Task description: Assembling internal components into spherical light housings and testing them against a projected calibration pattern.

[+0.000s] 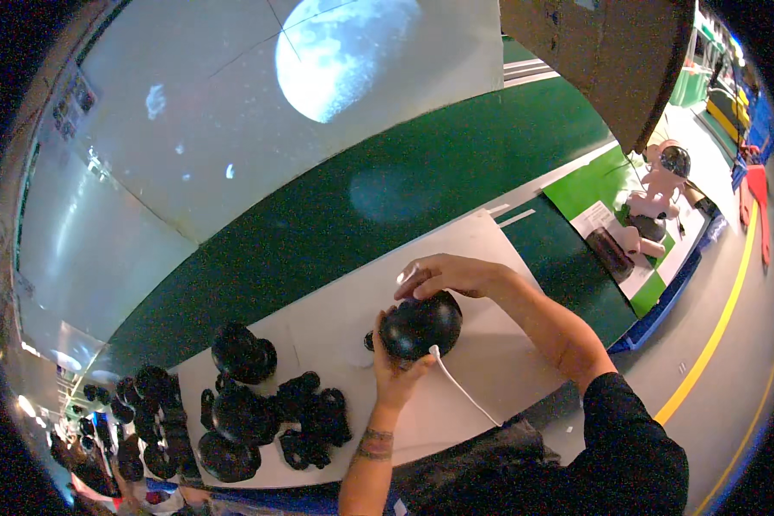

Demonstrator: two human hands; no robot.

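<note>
At left, black parts [241, 417]: clustered on white board [490, 365]
Left hand [394, 370]: curled, gripping black sphere [430, 328] at left
Black sphere: between hands, over board
Right hand [451, 275]: bent over sphere's top, hold unclear
White cable [463, 390]: trailing from sphere

We could pass over the bench [507, 370] beyond the black ball [426, 328], but the white cable [471, 399] crosses the near side, black parts [245, 417] crowd the left, and our right forearm [546, 322] spans the right.
</note>
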